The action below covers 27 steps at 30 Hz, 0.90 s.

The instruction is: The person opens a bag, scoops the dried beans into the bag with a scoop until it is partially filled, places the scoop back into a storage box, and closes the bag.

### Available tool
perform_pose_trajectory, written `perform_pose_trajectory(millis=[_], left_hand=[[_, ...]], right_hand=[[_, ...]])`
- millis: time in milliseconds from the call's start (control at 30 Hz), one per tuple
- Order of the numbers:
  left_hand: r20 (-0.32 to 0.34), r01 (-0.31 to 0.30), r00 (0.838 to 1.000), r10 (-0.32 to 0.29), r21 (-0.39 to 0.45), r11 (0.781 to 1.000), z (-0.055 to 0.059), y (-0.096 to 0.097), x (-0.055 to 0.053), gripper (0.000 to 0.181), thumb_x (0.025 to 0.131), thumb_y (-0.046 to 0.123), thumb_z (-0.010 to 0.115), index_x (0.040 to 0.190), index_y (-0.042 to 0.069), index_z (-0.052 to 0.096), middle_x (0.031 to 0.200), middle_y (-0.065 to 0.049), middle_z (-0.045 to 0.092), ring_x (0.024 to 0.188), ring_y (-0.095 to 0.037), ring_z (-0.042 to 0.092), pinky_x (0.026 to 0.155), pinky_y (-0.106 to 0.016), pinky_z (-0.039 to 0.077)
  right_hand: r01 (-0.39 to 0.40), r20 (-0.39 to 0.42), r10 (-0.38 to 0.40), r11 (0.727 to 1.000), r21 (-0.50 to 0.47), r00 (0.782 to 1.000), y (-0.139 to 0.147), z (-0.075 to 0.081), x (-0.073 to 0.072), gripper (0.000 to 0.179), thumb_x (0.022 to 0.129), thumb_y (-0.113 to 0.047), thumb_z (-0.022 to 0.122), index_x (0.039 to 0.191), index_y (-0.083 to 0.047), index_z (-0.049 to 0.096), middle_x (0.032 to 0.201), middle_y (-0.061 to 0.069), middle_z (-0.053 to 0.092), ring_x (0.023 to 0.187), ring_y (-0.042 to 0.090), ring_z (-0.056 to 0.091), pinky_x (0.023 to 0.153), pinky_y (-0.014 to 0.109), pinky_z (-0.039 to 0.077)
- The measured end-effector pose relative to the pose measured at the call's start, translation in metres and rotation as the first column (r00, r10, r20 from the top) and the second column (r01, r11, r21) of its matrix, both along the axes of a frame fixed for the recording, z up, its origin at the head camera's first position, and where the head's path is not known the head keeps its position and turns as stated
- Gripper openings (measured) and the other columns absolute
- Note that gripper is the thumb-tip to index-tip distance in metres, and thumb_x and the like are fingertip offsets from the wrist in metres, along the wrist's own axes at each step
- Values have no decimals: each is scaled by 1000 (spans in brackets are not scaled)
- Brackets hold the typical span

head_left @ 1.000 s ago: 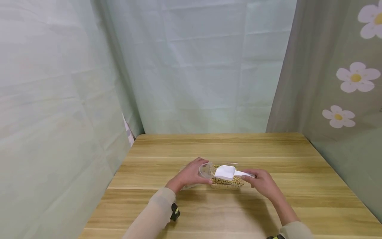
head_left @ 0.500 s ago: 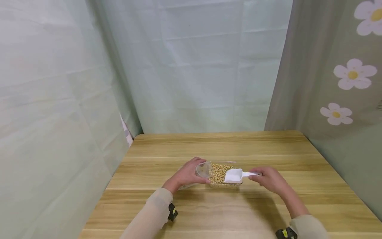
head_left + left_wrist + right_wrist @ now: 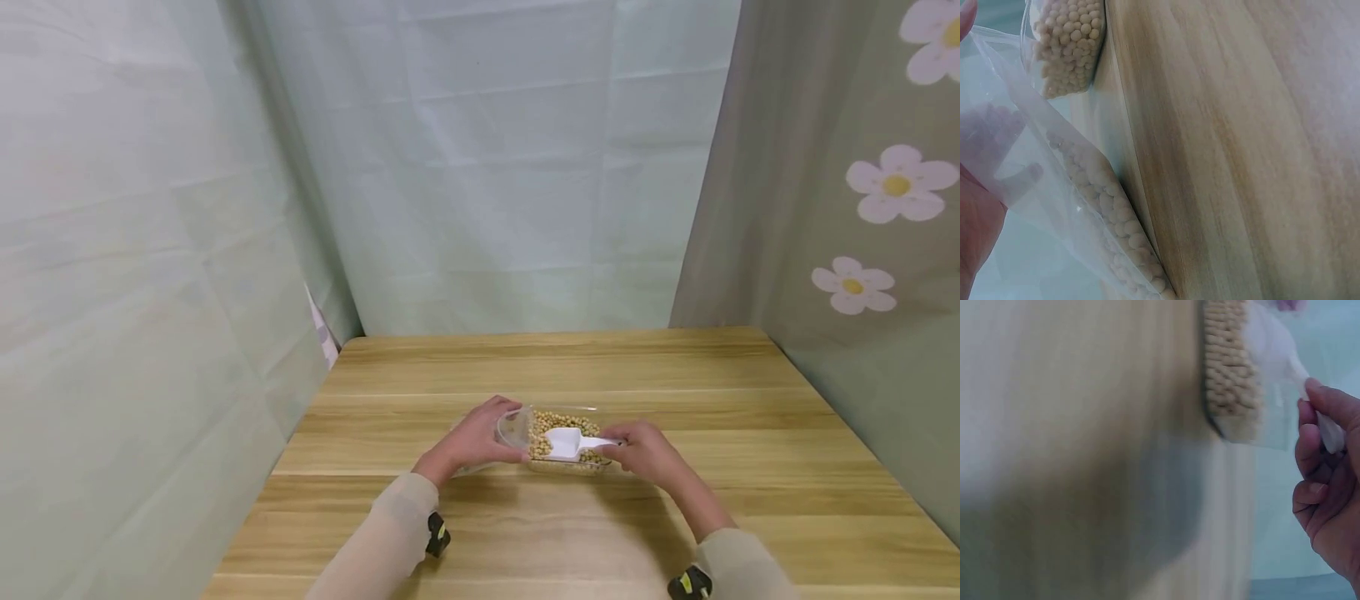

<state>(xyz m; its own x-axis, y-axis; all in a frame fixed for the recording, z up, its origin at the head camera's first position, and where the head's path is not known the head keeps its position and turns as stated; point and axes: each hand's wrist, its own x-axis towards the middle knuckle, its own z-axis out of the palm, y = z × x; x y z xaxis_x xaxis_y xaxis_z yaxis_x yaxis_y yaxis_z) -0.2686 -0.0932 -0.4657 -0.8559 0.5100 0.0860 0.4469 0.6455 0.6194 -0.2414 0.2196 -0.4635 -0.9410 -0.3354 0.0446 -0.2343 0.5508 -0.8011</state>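
Note:
A clear rectangular container (image 3: 573,468) of soybeans (image 3: 567,419) stands mid-table. My right hand (image 3: 648,452) grips the handle of a white scoop (image 3: 564,442), whose bowl is down among the beans, facing left. In the right wrist view the thumb and curled fingers wrap that handle. At the container's left end, my left hand (image 3: 480,435) holds a clear plastic bag (image 3: 1054,181), thumb and fingers spread round its mouth, which faces the container. Beans (image 3: 1129,231) lie along the bottom of the bag in the left wrist view.
A wood-grain table (image 3: 555,542) lies under everything. Pale green cloth (image 3: 480,167) hangs behind and at the left, and a flowered curtain (image 3: 795,167) hangs at the right. Both wrists wear black bands (image 3: 437,534).
The scoop moved right over the beans, then back left and down among them, its bowl now partly sunk. My left hand has stayed at the bag's mouth.

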Motion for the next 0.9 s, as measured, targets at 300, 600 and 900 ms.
perform_pose_trajectory(millis=[300, 600, 900], left_hand=[[8, -14, 1000, 14, 8, 1000, 2, 0, 1, 95, 73, 54, 83, 148, 9, 46, 141, -3, 49, 124, -22, 50, 101, -43, 44], [-19, -17, 1000, 17, 1, 1000, 1, -3, -4, 93, 73, 50, 84, 147, 6, 47, 137, -3, 51, 121, -20, 52, 101, -41, 44], [-14, -10, 1000, 10, -1, 1000, 0, -3, -6, 94, 73, 54, 82, 147, 7, 47, 138, -2, 50, 126, -22, 49, 105, -44, 41]], right_hand=[[61, 37, -56, 990, -128, 998, -4, -14, 3, 26, 91, -21, 73, 108, -1, 74, 67, 8, 57, 53, 10, 45, 46, 23, 37], [117, 90, -102, 977, -178, 991, 10, -15, 10, 31, 93, -19, 70, 117, 2, 71, 59, 0, 48, 49, 7, 38, 44, 20, 30], [175, 82, -166, 977, -121, 983, 20, 0, 14, 36, 94, -27, 69, 118, 0, 70, 60, 2, 50, 54, 13, 43, 46, 24, 32]])
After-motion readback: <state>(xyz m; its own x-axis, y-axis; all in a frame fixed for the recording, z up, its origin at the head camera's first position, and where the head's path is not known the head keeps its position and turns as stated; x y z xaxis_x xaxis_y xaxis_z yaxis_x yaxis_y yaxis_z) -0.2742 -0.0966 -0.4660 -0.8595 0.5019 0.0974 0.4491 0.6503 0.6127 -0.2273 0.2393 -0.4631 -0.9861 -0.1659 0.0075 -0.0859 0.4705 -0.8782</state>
